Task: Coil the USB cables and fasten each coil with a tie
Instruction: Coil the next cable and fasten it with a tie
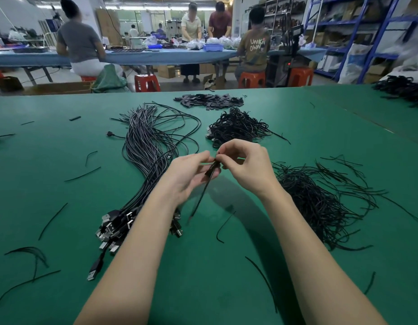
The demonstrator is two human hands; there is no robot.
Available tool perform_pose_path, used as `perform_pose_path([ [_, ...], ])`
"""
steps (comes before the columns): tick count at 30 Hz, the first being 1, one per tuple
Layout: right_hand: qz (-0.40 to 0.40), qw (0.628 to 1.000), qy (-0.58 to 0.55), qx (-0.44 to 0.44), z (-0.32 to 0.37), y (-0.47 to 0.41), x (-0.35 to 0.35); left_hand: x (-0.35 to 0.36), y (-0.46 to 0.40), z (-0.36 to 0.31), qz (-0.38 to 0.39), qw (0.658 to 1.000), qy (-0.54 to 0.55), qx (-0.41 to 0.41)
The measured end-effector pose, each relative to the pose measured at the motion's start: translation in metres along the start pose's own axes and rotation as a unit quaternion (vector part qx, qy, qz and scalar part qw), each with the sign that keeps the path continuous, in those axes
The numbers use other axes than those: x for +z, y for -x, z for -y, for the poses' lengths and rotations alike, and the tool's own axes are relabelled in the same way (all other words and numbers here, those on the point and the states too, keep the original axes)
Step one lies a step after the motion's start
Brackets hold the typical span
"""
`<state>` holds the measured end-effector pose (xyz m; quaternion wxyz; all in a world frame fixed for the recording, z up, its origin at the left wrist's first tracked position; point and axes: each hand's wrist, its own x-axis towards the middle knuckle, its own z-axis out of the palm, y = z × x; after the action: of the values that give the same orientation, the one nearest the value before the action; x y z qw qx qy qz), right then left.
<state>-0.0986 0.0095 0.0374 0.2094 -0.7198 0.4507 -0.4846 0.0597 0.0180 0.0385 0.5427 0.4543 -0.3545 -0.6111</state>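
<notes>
A small, dark bundle of cable [211,168], blurred by motion, sits above the green table [297,127] at the centre of the view, pinched between both hands. The left hand [191,175] cradles it from below with thumb and fingers curled round it; a thin black strand, either tie or cable end, trails down from it toward the table. The right hand [244,165] pinches the bundle's top with fingertips together. Whether the tie is already wrapped cannot be told.

This looks like the fastening step. To do it well, the left hand should likely keep the loops squeezed flat while the right twists the tie snugly, so the coil cannot spring open.

Just left lies a long sheaf of uncoiled USB cables [147,151], plugs toward the person. Beyond the hands is a heap of finished coils [236,127]; right, a loose pile of ties [320,198]. Farther back lies a pile of flat black pieces [209,100]. Stray ties dot the cloth. The near table between the forearms offers working room; the far edge is well away.
</notes>
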Motion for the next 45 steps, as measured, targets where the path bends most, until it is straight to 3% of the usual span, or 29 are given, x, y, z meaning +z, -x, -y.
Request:
perform_pose_path([
  [4, 0.004, 0.998, -0.017, -0.055, 0.003, 0.002, 0.009, -0.013, 0.005, -0.004, 0.038, 0.986, 0.13, -0.098],
  [7, -0.013, 0.998, -0.051, -0.031, 0.002, 0.002, 0.009, -0.012, 0.005, -0.002, 0.062, 0.978, 0.178, -0.089],
  [10, -0.025, 0.985, -0.171, 0.029, 0.002, 0.001, 0.006, -0.005, 0.003, 0.003, 0.087, 0.982, 0.169, -0.012],
  [12, -0.014, 0.963, -0.256, 0.079, 0.001, 0.0, 0.005, -0.004, 0.003, 0.006, 0.068, 0.989, 0.103, 0.083],
  [15, 0.008, 0.871, -0.44, 0.216, -0.001, 0.001, 0.009, -0.008, 0.001, 0.01, 0.018, 0.956, -0.102, 0.275],
  [17, 0.003, 0.828, -0.496, 0.261, -0.002, 0.001, 0.011, -0.008, -0.001, 0.012, 0.014, 0.946, -0.139, 0.292],
  [19, -0.002, 0.855, -0.461, 0.236, -0.005, -0.001, 0.012, -0.009, -0.001, 0.01, 0.018, 0.972, -0.104, 0.212],
  [21, 0.006, 0.898, -0.397, 0.192, -0.004, -0.001, 0.01, -0.013, -0.002, 0.008, 0.069, 0.989, -0.031, 0.131],
  [24, 0.004, 0.896, -0.395, 0.204, -0.003, -0.001, 0.012, -0.013, -0.002, 0.006, 0.076, 0.982, -0.053, 0.163],
  [26, 0.003, 0.842, -0.463, 0.276, -0.003, -0.002, 0.013, -0.011, 0.001, 0.007, 0.042, 0.944, -0.164, 0.282],
  [27, 0.011, 0.793, -0.512, 0.33, -0.002, -0.003, 0.014, -0.01, 0.002, 0.007, 0.032, 0.908, -0.234, 0.346],
  [30, 0.043, 0.591, -0.665, 0.455, -0.004, 0.001, 0.011, -0.012, 0.001, 0.003, 0.04, 0.782, -0.415, 0.463],
  [31, 0.046, 0.565, -0.68, 0.465, -0.005, 0.002, 0.01, -0.013, 0.001, 0.003, 0.045, 0.775, -0.435, 0.456],
  [32, 0.048, 0.575, -0.671, 0.466, -0.005, 0.003, 0.01, -0.012, 0.001, 0.003, 0.047, 0.795, -0.429, 0.426],
  [33, 0.05, 0.614, -0.642, 0.457, -0.004, 0.002, 0.011, -0.012, 0.001, 0.003, 0.043, 0.833, -0.398, 0.382],
  [35, 0.039, 0.767, -0.515, 0.382, -0.002, -0.001, 0.011, -0.011, 0.0, 0.002, 0.014, 0.915, -0.296, 0.275],
  [37, 0.026, 0.936, -0.277, 0.215, -0.004, -0.002, 0.008, -0.011, -0.001, 0.0, -0.013, 0.966, -0.184, 0.182],
  [38, 0.02, 0.984, -0.136, 0.114, -0.006, -0.002, 0.005, -0.012, -0.001, -0.001, -0.019, 0.98, -0.133, 0.148],
  [39, 0.02, 0.999, -0.027, 0.02, -0.007, -0.002, 0.003, -0.012, 0.0, -0.003, -0.02, 0.987, -0.095, 0.125],
  [41, 0.024, 0.995, 0.051, -0.085, -0.006, -0.001, 0.001, -0.013, 0.0, -0.003, -0.009, 0.993, -0.063, 0.1],
  [45, -0.007, 0.995, 0.042, -0.094, 0.0, -0.001, 0.001, -0.014, 0.002, -0.006, 0.028, 0.994, -0.052, 0.095],
])
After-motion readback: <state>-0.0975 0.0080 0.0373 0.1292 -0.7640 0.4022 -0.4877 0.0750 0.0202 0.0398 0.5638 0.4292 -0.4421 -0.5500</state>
